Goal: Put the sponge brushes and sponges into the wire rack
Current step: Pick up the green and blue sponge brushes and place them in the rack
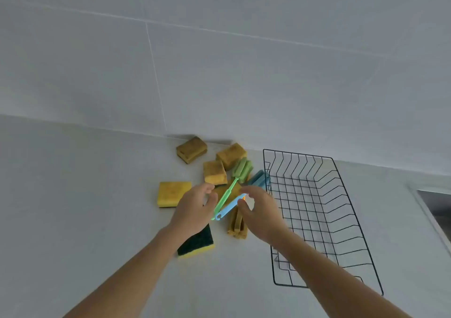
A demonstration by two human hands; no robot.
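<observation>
A green sponge brush [240, 169] and a blue sponge brush [257, 179] lie crossed on the counter, over a yellowish brush [236, 225]. My right hand [262, 214] pinches the blue brush's handle between thumb and forefinger. The curled fingers of my left hand [194, 208] rest against the green handle; whether they grip it is unclear. Several yellow sponges [214, 172] lie around them, one at the left [174, 194] and one dark-side up [196, 243] under my left wrist. The black wire rack [296, 153] stands to the right with nothing in it.
The tiled wall rises directly behind the sponges and the rack. Two more sponges [191, 149] [231, 155] sit against the wall. A sink edge [429, 210] shows at the far right. Bare grey counter [85, 208] stretches to the left.
</observation>
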